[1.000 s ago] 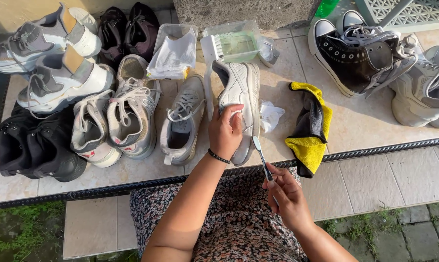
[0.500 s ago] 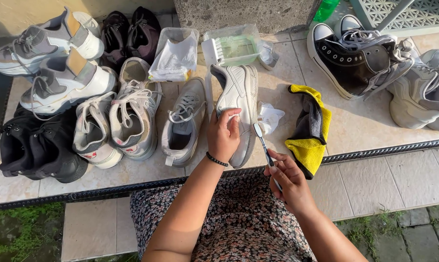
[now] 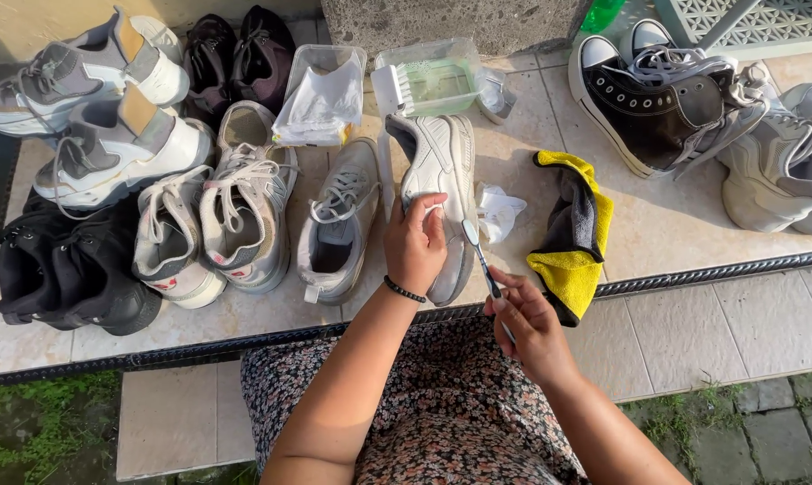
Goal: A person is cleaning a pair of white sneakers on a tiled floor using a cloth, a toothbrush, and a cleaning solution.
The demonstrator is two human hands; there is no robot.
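Gripping the white sneaker [image 3: 442, 180] on the desk [image 3: 675, 224], my left hand [image 3: 416, 241] steadies it; my right hand [image 3: 530, 321] grasps a toothbrush [image 3: 479, 256] beside its sole. Risk, in my judgement: the sneaker could slip off the near edge under scrubbing pressure.

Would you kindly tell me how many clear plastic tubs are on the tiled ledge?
2: the left tub holds a white bag; the right tub holds greenish liquid. None seems hidden.
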